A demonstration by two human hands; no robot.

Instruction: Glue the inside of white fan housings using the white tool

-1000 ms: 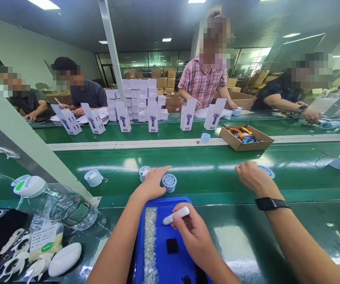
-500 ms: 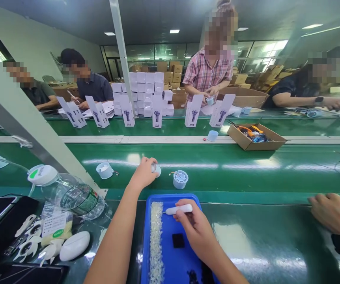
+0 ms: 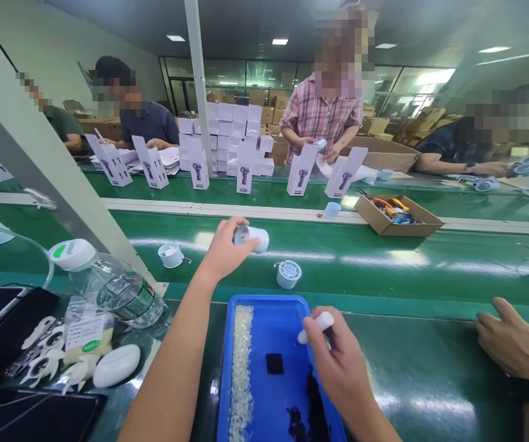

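Over the green conveyor belt (image 3: 351,282), the left hand (image 3: 226,247) had just carried a pale cup (image 3: 259,240) farther out, gripped sideways at twelve o'clock from the blue tray (image 3: 278,328), while the right hand (image 3: 340,353), pinching a white tool (image 3: 324,320), had shifted toward one o'clock, leaving neither free.

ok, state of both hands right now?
Left hand: closed around a pale cylindrical part, holding it above the green belt.
Right hand: closed on a white pen-shaped tool, over the blue tray.
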